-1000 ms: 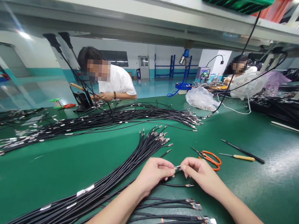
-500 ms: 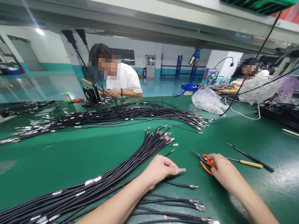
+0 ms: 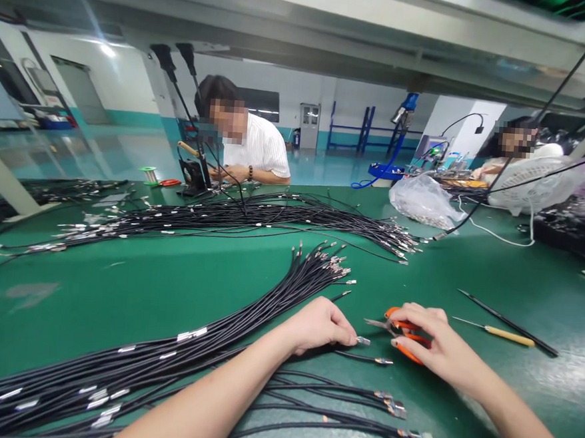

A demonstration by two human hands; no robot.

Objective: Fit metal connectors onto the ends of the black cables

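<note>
Narrow grips above a green-topped workbench (image 3: pixel 80 311): left hand (image 3: pixel 320 326), beside a long bundle of black insulated cables (image 3: pixel 162 363), pinching the silver crimped terminal of a black wire (image 3: pixel 363 341); right hand (image 3: pixel 441 346) curled shut around orange-handled steel snips (image 3: pixel 407 340), just beside that terminal.

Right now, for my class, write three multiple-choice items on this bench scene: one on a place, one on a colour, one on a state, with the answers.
1. Where is the right hand?
A) On the fan
B) On the orange snips
C) On the yellow-handled tool

2. What colour is the bench top?
A) Green
B) White
C) Red

3. How does the clear bag sit?
A) Hanging from the shelf
B) Sealed in a box
C) Lying on the bench

Answers:
1 B: the fingers wrap the orange grips.
2 A: green shows between the wires.
3 C: it rests on the far side of the bench top.
</note>
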